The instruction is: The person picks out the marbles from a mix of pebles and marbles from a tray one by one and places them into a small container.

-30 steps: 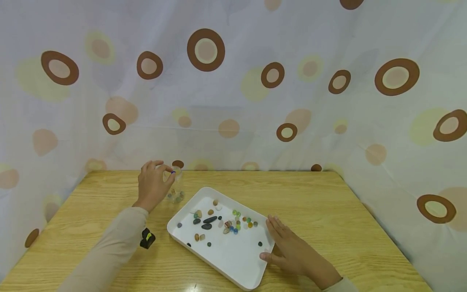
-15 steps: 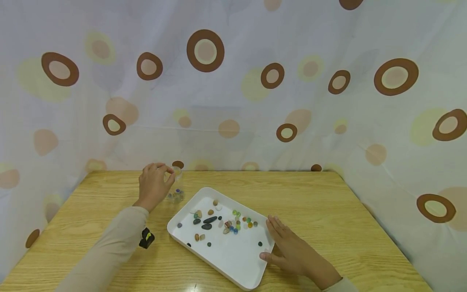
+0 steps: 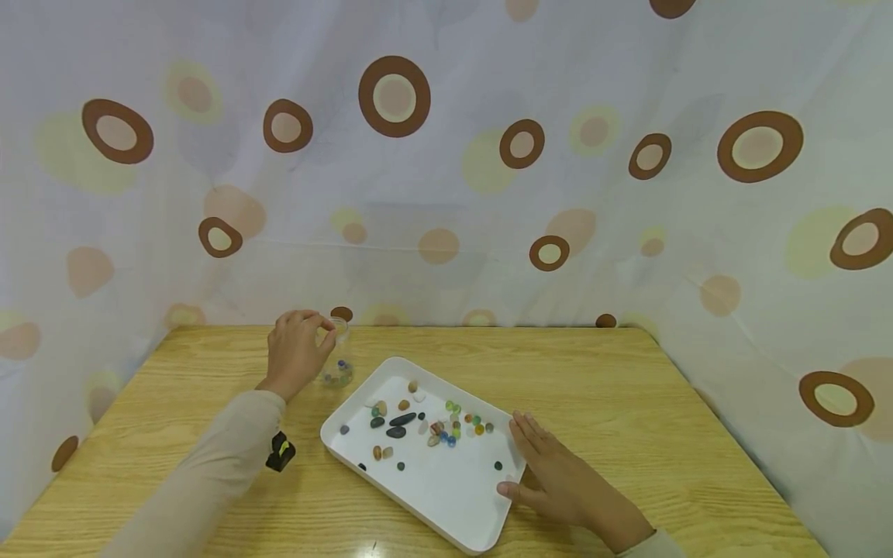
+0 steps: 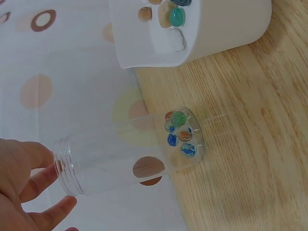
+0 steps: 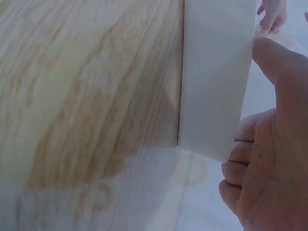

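A clear jar point(image 4: 110, 154) stands upright on the desk point(image 3: 628, 380), marbles point(image 4: 179, 132) at its bottom, the nearer left hand point(image 3: 298, 353) beside its mouth, fingers loosely bent, nothing visible between them. Rightward, between both hands, lies a white tray point(image 3: 453, 496), the right hand point(image 3: 558, 480) resting flat-fingered on its rim.

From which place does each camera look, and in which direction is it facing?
Head: worn on the head, facing forward and down at the table and white tray; left hand, right hand and sleeves show.
Left wrist: worn there, facing the clear jar, its picture turned sideways; the left hand's fingers show.
Right wrist: worn there, facing the tray's outer wall; the right hand shows large, the left small.
Shared: head and left wrist both show marbles inside the jar.
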